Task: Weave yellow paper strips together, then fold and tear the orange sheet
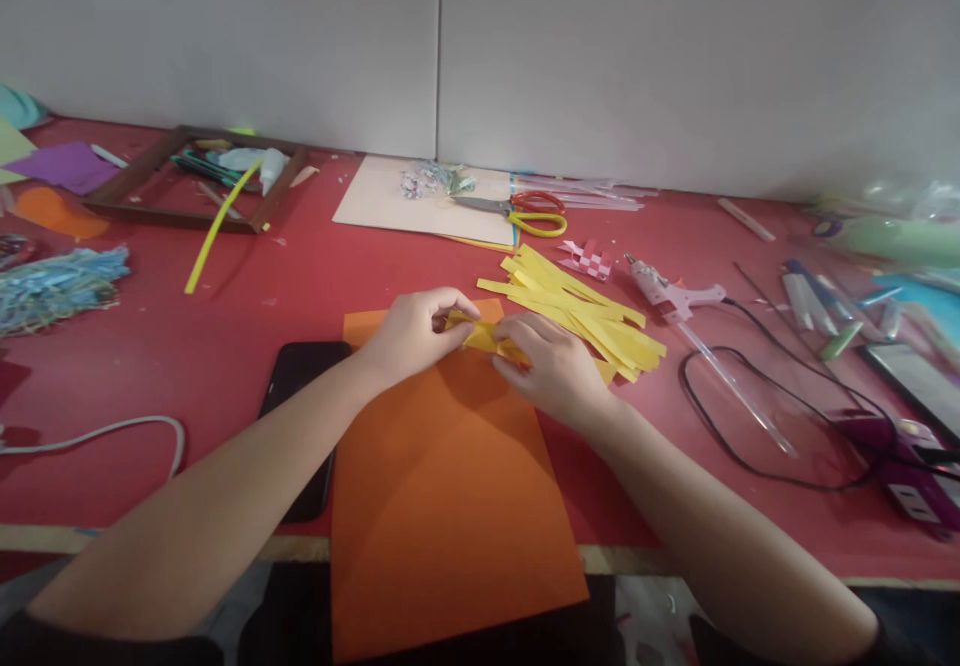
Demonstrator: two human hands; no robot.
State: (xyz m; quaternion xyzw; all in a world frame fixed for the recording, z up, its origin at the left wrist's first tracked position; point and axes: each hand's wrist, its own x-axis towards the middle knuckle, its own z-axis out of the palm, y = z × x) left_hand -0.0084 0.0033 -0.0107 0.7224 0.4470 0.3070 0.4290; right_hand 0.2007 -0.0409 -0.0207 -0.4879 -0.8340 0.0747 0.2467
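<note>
Both of my hands meet over the far end of an orange sheet (pixel 450 486), which hangs past the table's front edge. Between them is a folded yellow paper strip (pixel 482 336). My left hand (pixel 420 331) pinches its left end between thumb and fingers. On the other end, the fingers of my right hand (pixel 551 361) are closed too, and they hide part of the strip. Just beyond my right hand lies a loose pile of yellow paper strips (pixel 577 311). A small pink-and-white woven paper piece (pixel 589 259) rests behind that pile.
Scissors (pixel 517 211) lie on a pale board (pixel 390 201) at the back. To the right are a glue gun (pixel 671 291) with its black cord, and a purple power strip (pixel 915 476). A phone (pixel 307 376) lies by my left forearm. A brown wooden frame (pixel 135 211) stands back left.
</note>
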